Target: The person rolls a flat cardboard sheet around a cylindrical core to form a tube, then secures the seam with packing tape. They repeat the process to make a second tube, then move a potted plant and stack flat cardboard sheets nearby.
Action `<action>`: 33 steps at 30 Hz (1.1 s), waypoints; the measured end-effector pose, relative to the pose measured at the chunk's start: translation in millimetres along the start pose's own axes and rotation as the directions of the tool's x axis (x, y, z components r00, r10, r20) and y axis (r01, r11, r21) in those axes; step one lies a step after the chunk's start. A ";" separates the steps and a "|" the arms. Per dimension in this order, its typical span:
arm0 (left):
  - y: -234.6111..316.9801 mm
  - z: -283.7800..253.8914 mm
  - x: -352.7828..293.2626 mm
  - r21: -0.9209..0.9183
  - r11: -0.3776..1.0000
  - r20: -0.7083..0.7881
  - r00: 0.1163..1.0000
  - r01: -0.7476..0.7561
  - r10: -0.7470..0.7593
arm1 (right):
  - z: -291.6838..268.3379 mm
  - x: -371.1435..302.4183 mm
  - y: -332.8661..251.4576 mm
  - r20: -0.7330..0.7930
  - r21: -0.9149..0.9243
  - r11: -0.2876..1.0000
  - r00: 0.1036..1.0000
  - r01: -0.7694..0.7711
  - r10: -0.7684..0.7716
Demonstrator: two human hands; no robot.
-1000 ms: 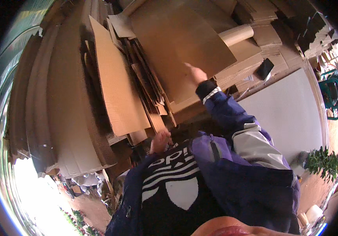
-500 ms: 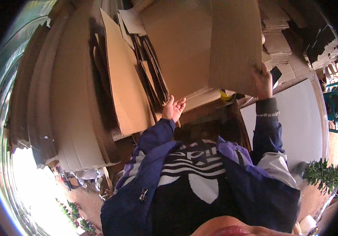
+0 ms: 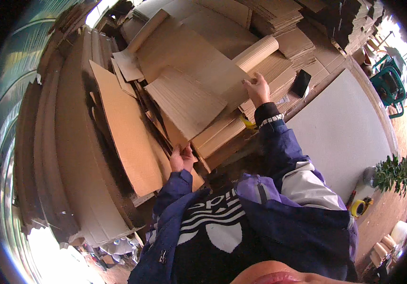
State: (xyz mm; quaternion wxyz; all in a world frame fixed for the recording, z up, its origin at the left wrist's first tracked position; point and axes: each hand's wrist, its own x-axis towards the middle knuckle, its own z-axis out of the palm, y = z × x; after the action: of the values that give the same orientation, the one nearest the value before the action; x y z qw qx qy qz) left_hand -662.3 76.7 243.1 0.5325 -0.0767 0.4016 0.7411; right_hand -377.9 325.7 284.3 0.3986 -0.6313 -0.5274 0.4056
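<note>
A large brown cardboard sheet (image 3: 179,52) lies over the stacked cardboard in front of me, its near flap (image 3: 187,102) bent and its sides curling up. My left hand (image 3: 182,158) is closed at the flap's lowest corner, fingers pinched against it. Farther right, my right hand (image 3: 258,90) grips the sheet's right edge between thumb and fingers. Left of the sheet, an upright cardboard panel (image 3: 127,137) leans beside my left hand, with several thin pieces wedged behind it.
Tall cardboard sheets (image 3: 66,142) stand along the left. To the right are a black phone (image 3: 301,84), a white board (image 3: 350,132), a potted plant (image 3: 397,173), a yellow tape roll (image 3: 358,207) and a green frame-like object (image 3: 390,87). Flat cardboard stacks (image 3: 274,14) lie behind.
The cardboard sheet has tipped down from nearly upright and lies lower. My right hand has moved left with its edge. My left hand, open before, has closed at the flap's corner.
</note>
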 end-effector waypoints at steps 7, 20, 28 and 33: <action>20.6 31.8 -16.9 -0.231 0.968 0.186 0.981 0.094 -0.050 | 24.0 -23.6 -74.6 -0.003 0.601 0.693 0.869 0.398 -0.495; 61.7 70.2 -9.4 -0.414 0.908 0.252 0.967 0.070 0.040 | 75.0 76.5 23.8 0.440 -0.750 0.312 0.793 0.583 -0.423; 63.8 73.0 -17.5 -0.382 0.913 0.360 0.933 0.143 0.005 | 68.4 82.7 84.6 0.339 -0.756 0.295 0.736 0.584 -0.586; 25.6 65.6 -26.2 -0.102 0.990 0.078 0.993 0.096 -0.089 | 58.8 43.8 117.6 0.246 -0.573 0.521 0.739 0.632 -0.627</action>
State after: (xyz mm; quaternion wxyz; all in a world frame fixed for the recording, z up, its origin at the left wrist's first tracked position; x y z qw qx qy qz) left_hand -652.5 99.1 314.1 0.5760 -0.0961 0.3379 0.7382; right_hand -387.4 358.6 150.0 0.2832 -0.4902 -0.8235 0.0384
